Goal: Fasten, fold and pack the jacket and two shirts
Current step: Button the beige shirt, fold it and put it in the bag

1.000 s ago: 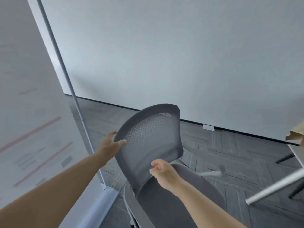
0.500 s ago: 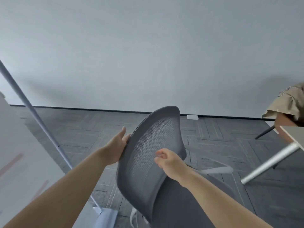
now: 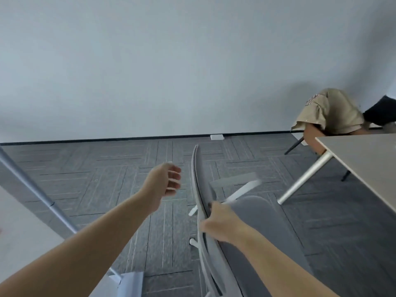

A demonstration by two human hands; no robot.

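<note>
A khaki garment (image 3: 330, 113) hangs over the back of a brown chair (image 3: 312, 138) at the far right, by the wall. Beside it a dark garment (image 3: 380, 113) shows at the frame's right edge, mostly cut off. A grey mesh office chair (image 3: 252, 221) stands in front of me, its backrest seen edge-on. My right hand (image 3: 218, 224) grips the backrest's edge. My left hand (image 3: 166, 179) hovers left of the backrest with loosely curled fingers, touching nothing.
A light grey table (image 3: 364, 163) with a slanted metal leg stands at the right. A whiteboard stand with a metal pole (image 3: 38, 194) fills the lower left. Grey carpet tiles cover the floor up to a pale wall.
The chair has swung round so its backrest is edge-on. My left hand has come off the backrest; my right hand now grips its edge. The view has turned right, showing the table and garments.
</note>
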